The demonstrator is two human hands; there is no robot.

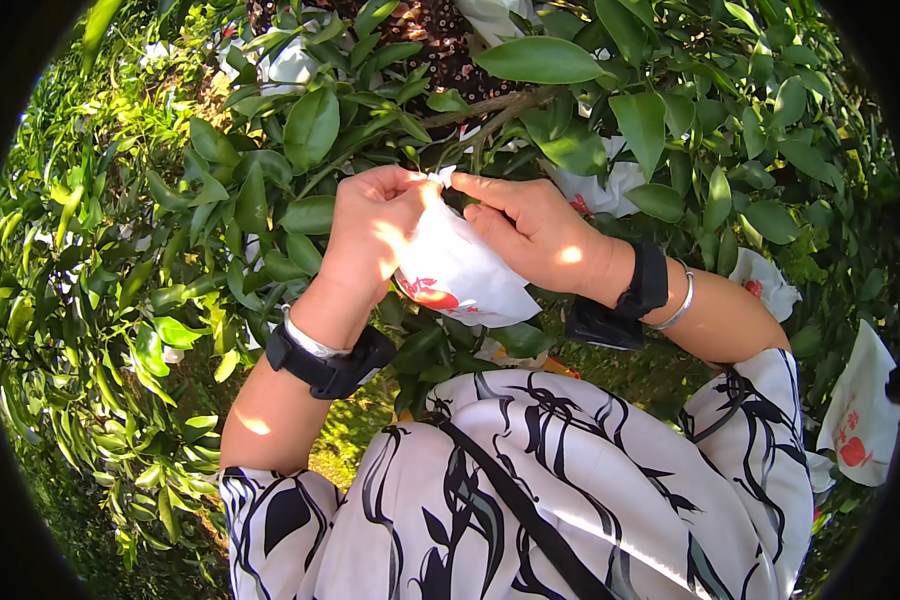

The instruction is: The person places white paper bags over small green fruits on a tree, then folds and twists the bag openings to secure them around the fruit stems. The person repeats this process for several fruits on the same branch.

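Observation:
A white paper fruit bag (469,262) with a red printed fruit and writing hangs below a leafy branch (487,112). My left hand (379,221) pinches the gathered top of the bag between thumb and fingers. From the other side my right hand (536,229) has its index fingertip at the same gathered neck, the thumb lying against the bag's upper side. Whatever is inside the bag is hidden by the paper. Both wrists carry a black strapped device and a silver-coloured bangle.
Dense green leaves (544,60) surround my hands. Other white bags (607,184) hang among the foliage, one large bag (861,412) at the far right. Dark flower-patterned cloth (450,52) shows behind the branch. A black strap (525,517) crosses my patterned shirt.

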